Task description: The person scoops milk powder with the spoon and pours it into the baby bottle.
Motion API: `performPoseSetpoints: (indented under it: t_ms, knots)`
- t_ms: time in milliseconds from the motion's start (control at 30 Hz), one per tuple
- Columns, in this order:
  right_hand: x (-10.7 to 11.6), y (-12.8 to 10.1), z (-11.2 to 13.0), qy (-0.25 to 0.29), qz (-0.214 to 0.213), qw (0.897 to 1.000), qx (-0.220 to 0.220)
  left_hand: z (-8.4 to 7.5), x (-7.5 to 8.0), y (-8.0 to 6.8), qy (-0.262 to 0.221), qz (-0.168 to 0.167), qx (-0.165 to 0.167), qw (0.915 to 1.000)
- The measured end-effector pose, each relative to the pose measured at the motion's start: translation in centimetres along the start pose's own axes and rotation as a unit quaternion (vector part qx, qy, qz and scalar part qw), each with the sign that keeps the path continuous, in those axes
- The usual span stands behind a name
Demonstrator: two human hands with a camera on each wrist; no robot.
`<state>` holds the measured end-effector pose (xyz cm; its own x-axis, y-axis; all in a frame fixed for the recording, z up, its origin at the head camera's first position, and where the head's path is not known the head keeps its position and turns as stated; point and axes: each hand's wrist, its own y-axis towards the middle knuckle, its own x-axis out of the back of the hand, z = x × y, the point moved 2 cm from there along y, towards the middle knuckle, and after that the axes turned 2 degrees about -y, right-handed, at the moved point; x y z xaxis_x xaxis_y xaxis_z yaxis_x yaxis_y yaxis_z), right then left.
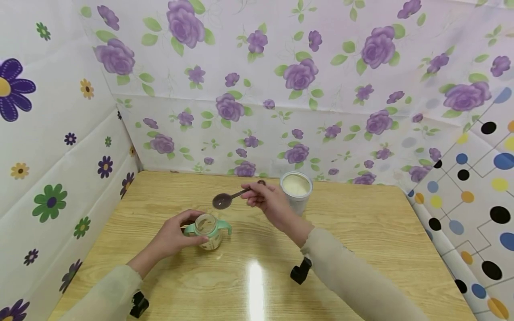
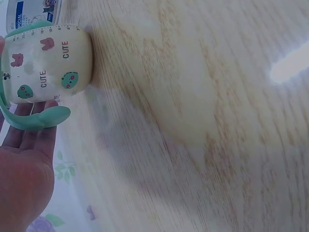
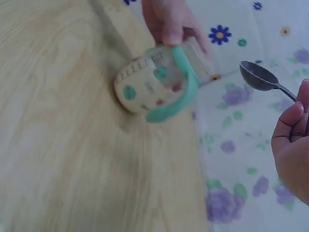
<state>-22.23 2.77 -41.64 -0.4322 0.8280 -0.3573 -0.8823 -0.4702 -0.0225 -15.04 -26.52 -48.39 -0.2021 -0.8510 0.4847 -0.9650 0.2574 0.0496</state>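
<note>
My left hand (image 1: 173, 236) grips a baby bottle (image 1: 213, 243) around its neck. The bottle stands upright on the table with its mouth uncovered. It has mint-green handles, cartoon prints and the word CUTE, and pale contents show in the left wrist view, where the bottle (image 2: 48, 63) fills the upper left. Above and slightly right of it, my right hand (image 1: 273, 205) pinches a dark spoon (image 1: 221, 201) by its handle. In the right wrist view the bowl of the spoon (image 3: 258, 76) is apart from the bottle (image 3: 149, 79). Small pale specks lie in the bowl.
An uncovered tin (image 1: 300, 206) of pale cream powder (image 1: 296, 184) stands behind my right hand, near the back of the wooden table (image 1: 361, 232). Patterned cloth walls (image 1: 257, 89) close off the back and both sides. Small pale specks lie near the bottle.
</note>
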Motion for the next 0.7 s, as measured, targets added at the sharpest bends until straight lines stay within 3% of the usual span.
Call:
performPoseSetpoints:
  t_ms: [133,433,700]
  knots:
    - [3.2,-0.8,2.1,0.015,-0.038,0.999,0.015,0.0,0.0,0.1,-0.003,0.003,-0.005,1.0000]
    - [11.0,-3.0,6.2,-0.008,-0.106,0.993,0.049,-0.1,0.1,0.1,-0.002,0.004,0.001,1.0000]
    - [15.7,-4.1,6.7,-0.050,-0.149,0.986,0.049,-0.2,0.2,0.1,0.001,0.008,0.009,0.9999]
